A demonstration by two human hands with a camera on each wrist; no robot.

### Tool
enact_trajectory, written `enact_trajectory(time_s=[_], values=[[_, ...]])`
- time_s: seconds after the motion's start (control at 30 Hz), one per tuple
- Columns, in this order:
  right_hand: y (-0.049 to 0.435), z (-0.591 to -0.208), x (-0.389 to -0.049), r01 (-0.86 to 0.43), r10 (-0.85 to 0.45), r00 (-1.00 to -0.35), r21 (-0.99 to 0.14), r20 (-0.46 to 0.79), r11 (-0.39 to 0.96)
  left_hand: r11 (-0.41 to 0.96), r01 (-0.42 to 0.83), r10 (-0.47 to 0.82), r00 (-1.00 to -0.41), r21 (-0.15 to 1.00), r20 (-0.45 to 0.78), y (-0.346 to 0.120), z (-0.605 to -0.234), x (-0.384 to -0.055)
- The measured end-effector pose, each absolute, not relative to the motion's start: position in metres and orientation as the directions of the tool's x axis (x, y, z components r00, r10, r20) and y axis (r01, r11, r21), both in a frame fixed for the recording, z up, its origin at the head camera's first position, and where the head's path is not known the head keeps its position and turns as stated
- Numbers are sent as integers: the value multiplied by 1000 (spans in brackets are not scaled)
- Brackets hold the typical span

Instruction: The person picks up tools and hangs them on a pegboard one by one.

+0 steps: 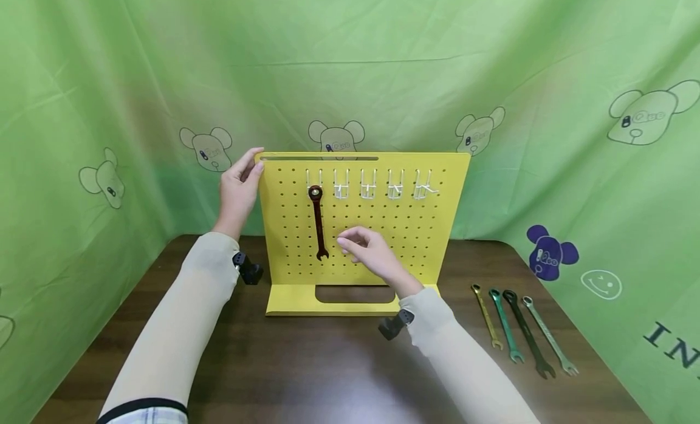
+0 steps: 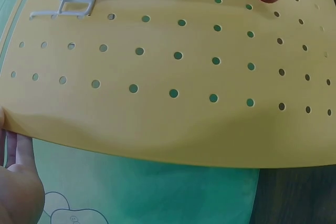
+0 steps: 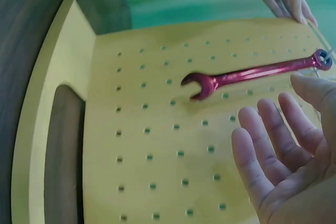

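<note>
A red combination wrench (image 1: pixel 319 223) hangs by its ring end from the leftmost white wire hook on a yellow pegboard (image 1: pixel 456 190), its open jaw pointing down. With thumb in front and fingers behind, my left hand (image 1: pixel 239 193) grips the board's upper left corner. My right hand (image 1: pixel 374 254) hovers before the board, to the right of the wrench's lower end. In the right wrist view, that hand (image 3: pixel 294 156) shows relaxed, slightly bent fingers and holds nothing. The wrench (image 3: pixel 252 73) stays apart from those fingers in the head view.
More white wire hooks (image 1: pixel 368 192) run in a row to the right of the wrench. Several combination wrenches, gold (image 1: pixel 487 318), green (image 1: pixel 507 327), dark (image 1: pixel 529 336) and silver (image 1: pixel 549 336), lie on the brown table (image 1: pixel 306 375) at the right. A green curtain (image 1: pixel 383 96) surrounds the table.
</note>
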State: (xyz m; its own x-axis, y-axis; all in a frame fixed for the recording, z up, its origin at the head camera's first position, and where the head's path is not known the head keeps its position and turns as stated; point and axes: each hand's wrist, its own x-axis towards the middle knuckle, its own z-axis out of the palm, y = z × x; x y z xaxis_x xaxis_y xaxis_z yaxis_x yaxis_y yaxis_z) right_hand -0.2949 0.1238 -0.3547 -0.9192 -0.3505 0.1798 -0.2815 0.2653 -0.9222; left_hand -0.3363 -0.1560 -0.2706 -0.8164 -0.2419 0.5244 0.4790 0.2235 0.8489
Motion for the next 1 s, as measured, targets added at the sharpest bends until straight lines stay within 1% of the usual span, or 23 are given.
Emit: enact_trajectory(time_s=[0.27, 0.5, 0.77, 1.0], values=[[158, -364, -286, -284, -344, -925, -896, 162, 341, 243, 484, -239, -810, 841, 536, -155, -270, -337], [192, -379, -278, -272, -344, -929, -881, 136, 386, 228, 475, -234, -820, 850, 522, -156, -272, -337], [236, -393, -268, -222, -299, -950, -858, 83, 464, 207, 465, -230, -832, 861, 505, -156, -272, -336], [271, -395, -259, -200, -269, -961, -833, 65, 516, 198, 467, -234, -831, 862, 505, -156, -271, -336]])
